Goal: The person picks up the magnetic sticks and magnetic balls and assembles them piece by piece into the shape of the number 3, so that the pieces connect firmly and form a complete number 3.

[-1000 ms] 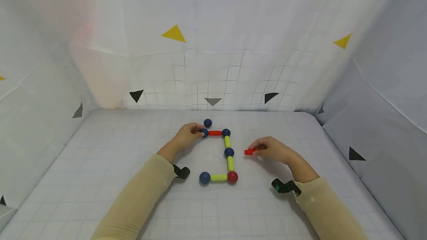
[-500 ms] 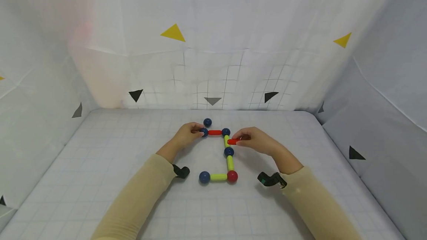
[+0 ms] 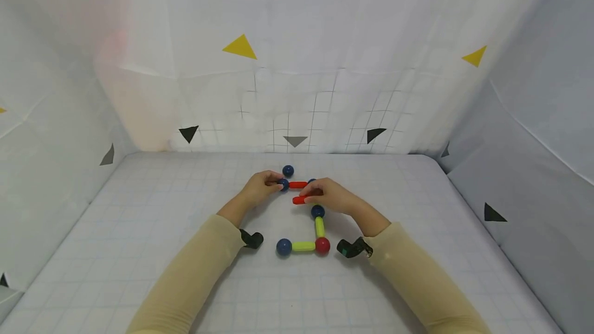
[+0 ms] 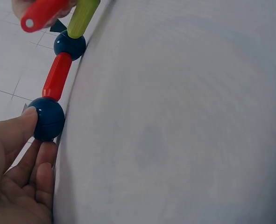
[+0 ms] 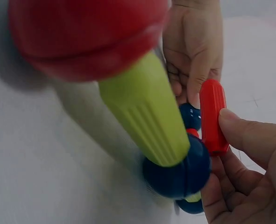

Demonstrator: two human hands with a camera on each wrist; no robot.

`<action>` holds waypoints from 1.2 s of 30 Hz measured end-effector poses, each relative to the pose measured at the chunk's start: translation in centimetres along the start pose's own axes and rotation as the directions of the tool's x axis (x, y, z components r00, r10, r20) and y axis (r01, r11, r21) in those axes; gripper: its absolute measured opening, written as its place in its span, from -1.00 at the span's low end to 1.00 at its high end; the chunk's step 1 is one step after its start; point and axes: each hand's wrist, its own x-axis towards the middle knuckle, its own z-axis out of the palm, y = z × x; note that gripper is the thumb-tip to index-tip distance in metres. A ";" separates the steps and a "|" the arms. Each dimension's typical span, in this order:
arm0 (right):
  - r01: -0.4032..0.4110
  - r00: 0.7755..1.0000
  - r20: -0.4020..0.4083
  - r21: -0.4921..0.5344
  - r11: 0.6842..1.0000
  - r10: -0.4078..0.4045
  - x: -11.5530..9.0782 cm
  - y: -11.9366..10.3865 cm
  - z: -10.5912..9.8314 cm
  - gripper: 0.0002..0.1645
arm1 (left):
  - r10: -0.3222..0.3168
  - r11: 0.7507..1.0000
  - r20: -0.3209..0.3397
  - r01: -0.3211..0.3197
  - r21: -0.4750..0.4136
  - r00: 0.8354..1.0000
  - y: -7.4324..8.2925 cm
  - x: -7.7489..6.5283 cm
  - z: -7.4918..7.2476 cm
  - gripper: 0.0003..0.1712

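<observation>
Between thumb and fingers, my left hand (image 3: 257, 189) pinches a blue ball (image 4: 48, 119) at the end of a chain of balls and rods. A red rod (image 4: 57, 77) joins that ball to another blue ball (image 4: 69, 45). My right hand (image 3: 331, 195) holds a loose red rod (image 5: 213, 116) by one end, above the chain's upper right side. It hides most of a yellow-green rod (image 4: 83, 18) beneath it. The chain runs on through a blue ball (image 3: 317, 212), a yellow-green rod (image 3: 319, 227), a red ball (image 3: 322, 246) and a yellow-green rod (image 3: 303, 246) to a blue ball (image 3: 284, 247).
A separate blue ball (image 3: 288, 171) lies just behind the held ball. The white gridded table (image 3: 232, 293) meets white fabric walls (image 3: 297, 102) at the back and sides. Small dark cameras (image 3: 353, 247) sit at both wrists.
My right hand has moved left with the red rod, from beside the chain to over it and into the space inside its bend. The left hand keeps its grip on the blue ball.
</observation>
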 end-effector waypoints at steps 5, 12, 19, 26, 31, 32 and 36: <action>0.000 1.000 -0.010 -0.031 1.000 0.000 0.5 -0.3 0.8 -0.80 | -0.001 1.000 0.003 0.001 0.000 1.000 -0.2 0.0 0.0 -0.62; 0.008 1.000 -0.026 -0.108 0.994 -0.011 1.1 -0.7 1.4 -0.83 | 0.000 1.000 0.011 0.000 -0.021 1.000 -0.1 -0.1 -0.1 -0.62; -0.001 0.999 -0.053 -0.234 0.972 -0.011 1.6 -1.1 2.2 -0.87 | 0.017 1.000 0.007 -0.017 -0.010 1.000 -0.1 -0.1 -0.2 -0.63; -0.031 0.998 -0.065 -0.273 0.962 0.013 1.8 -1.7 2.7 -0.90 | 0.024 1.000 0.007 -0.024 -0.017 1.000 -0.2 -0.2 -0.1 -0.62; -0.047 0.997 -0.075 -0.283 0.958 0.027 1.7 -1.5 3.0 -0.89 | 0.017 1.000 0.010 -0.017 -0.015 1.000 0.0 -0.3 -0.1 -0.62; -0.051 0.996 -0.078 -0.285 0.957 0.029 1.7 -1.5 3.0 -0.89 | 0.017 1.000 0.010 -0.017 -0.016 1.000 0.0 -0.4 -0.1 -0.62; -0.055 0.996 -0.089 -0.298 0.953 0.029 1.7 -1.4 3.1 -0.88 | 0.021 1.000 0.009 -0.021 -0.020 1.000 0.1 -0.3 0.0 -0.62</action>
